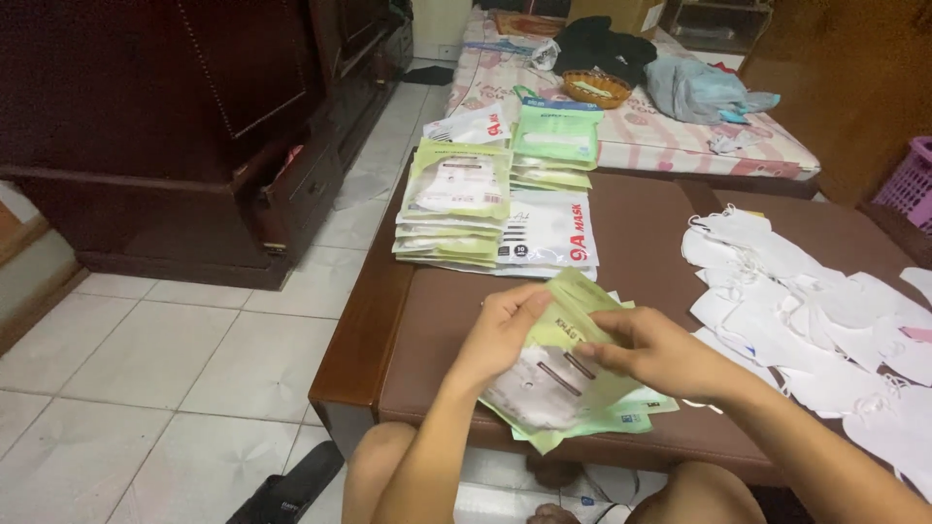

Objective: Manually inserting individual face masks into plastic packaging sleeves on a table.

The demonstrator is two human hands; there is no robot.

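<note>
My left hand [501, 330] grips the upper left edge of a light green and clear mask packet [553, 383], held tilted over the brown table [427, 311]. My right hand [652, 349] pinches the same packet near its top right side. More green packets [621, 419] lie under it on the table. Loose white face masks [796, 291] are spread on the table to my right.
Stacks of green and white mask packets [466, 209] sit at the table's far left. Behind is a bed [680, 136] with a woven basket [596, 88], dark clothes and a blue cloth. A dark wooden cabinet [194, 116] stands left on white tiled floor. A purple basket [908, 184] is far right.
</note>
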